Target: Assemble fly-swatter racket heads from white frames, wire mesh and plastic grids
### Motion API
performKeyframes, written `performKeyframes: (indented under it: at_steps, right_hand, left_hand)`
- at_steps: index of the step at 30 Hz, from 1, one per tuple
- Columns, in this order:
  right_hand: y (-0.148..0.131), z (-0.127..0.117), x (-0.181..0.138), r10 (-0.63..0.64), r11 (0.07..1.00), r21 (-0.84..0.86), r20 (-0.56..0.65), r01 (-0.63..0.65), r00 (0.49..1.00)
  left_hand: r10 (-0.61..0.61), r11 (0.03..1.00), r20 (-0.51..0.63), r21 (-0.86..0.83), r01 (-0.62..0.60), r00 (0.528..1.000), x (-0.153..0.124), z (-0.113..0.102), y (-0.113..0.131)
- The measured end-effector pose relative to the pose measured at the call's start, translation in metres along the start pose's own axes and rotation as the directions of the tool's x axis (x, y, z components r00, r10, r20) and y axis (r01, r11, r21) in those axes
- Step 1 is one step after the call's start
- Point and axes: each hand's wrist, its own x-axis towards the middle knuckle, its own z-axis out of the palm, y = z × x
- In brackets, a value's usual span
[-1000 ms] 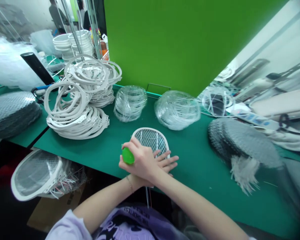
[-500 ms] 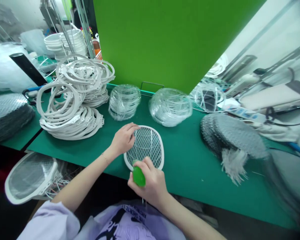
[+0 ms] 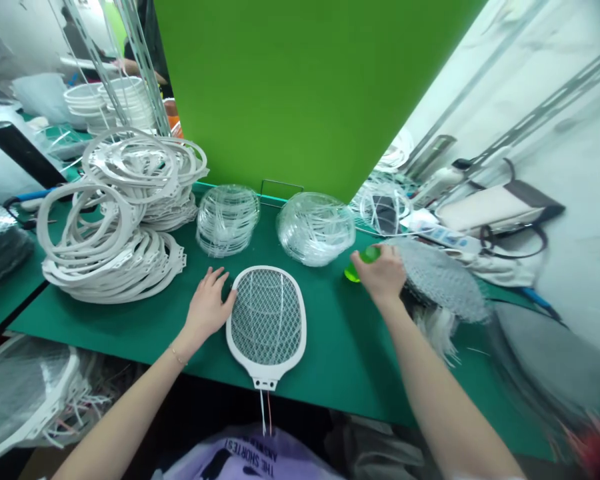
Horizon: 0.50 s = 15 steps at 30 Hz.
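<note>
A white mosquito-swatter head (image 3: pixel 266 368) with a wire mesh lies flat on the table before me, its neck at the front edge. From the neck hang a white wire and a pinkish wire. My left hand (image 3: pixel 211 303) rests at its left rim, fingers spread, the thumb at the frame. Off to the right, my right hand (image 3: pixel 384 272) is closed around a green translucent tool (image 3: pixel 353 273), held at the table near a stack of grey mesh sheets (image 3: pixel 437 277). Most of the tool is hidden by the fingers.
Piled white ring frames (image 3: pixel 113 260) stand at left. Two stacks of clear plastic rings (image 3: pixel 229 220) sit at the back, before a green panel (image 3: pixel 290 93). More swatter heads (image 3: pixel 30 387) lie below the table edge at left. A bag (image 3: pixel 495 210) lies far right.
My right hand has carried the green tool from over the swatter's lower end to the right side of the table. My left hand has slid off the mesh to the left rim, fingers spreading.
</note>
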Motion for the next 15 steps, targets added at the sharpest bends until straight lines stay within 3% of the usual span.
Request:
performKeyframes:
  at_steps: [2,5,7,9,10,13,15]
  right_hand:
    - [-0.002,-0.007,-0.008,-0.003,0.999,-0.050,0.027,0.005,1.000]
    - [-0.003,-0.021,-0.050,0.023,0.999,-0.031,-0.002,-0.023,1.000]
    - [-0.005,-0.017,-0.087,-0.024,0.999,0.052,0.153,0.016,0.988]
    - [-0.011,-0.001,-0.124,-0.133,0.983,0.167,0.334,0.080,0.933]
    - [-0.015,0.009,-0.139,-0.184,0.970,0.219,0.367,0.107,0.912]
    - [-0.031,0.028,-0.169,-0.226,0.925,0.362,0.281,0.115,0.933]
    - [-0.038,0.026,-0.180,-0.148,0.854,0.520,0.248,-0.002,0.957]
  left_hand:
    - [-0.027,1.000,-0.004,0.003,0.027,1.000,-0.004,-0.003,-0.002]
    - [-0.075,0.997,0.023,-0.034,0.076,0.997,-0.010,-0.006,-0.001]
    - [-0.083,0.991,0.058,-0.100,0.088,0.995,-0.013,-0.003,0.004]
    - [-0.086,0.968,0.061,-0.233,0.098,0.994,-0.016,0.006,0.013]
    - [-0.101,0.945,0.052,-0.308,0.112,0.994,-0.018,0.010,0.019]
    - [-0.195,0.871,0.013,-0.457,0.179,0.981,-0.030,0.020,0.038]
    - [-0.262,0.808,0.004,-0.547,0.221,0.965,-0.044,0.016,0.049]
